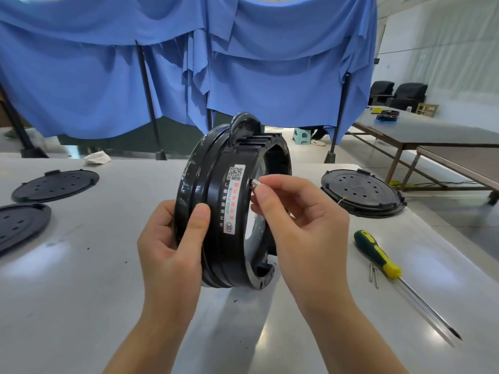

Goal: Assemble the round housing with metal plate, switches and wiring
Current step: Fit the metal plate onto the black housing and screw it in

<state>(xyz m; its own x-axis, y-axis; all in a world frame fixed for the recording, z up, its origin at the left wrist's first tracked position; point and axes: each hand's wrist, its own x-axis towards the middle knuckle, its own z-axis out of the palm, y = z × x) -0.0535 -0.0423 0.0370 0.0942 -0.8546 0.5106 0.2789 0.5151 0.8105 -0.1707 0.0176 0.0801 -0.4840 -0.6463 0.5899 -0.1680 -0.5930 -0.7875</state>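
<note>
Head view. Round black housing [216, 201] held up on edge above the middle of the worktop [81, 306], its open side turned to the right; a white label [233, 199] with a code square and print runs down its outer wall. What sits inside the ring is mostly hidden by the wall and the right hand; only a pale curved strip shows at the lower opening, too unclear to name

Left hand [172, 247] grips the housing from the left and below, thumb curled over the near rim, fingers hidden behind it. Right hand [299, 220] is just right of the housing at the open edge, thumb and forefinger pinching a small white part [256, 182] that touches the rim beside the label; other fingers loosely curled. What the part is cannot be made out

Two black perforated lids at the left edge of the worktop, far one [55, 184] whole, near one [19, 225] cut off by the frame. A third lid [360, 193] lies near the far right corner. Green and yellow screwdriver [383, 263] lies along the right edge, tip toward the viewer, with two small pins [374, 275] just beside its handle. Crumpled white rag [97, 157] at the far edge. Blue cloth [189, 63] hangs behind
</note>
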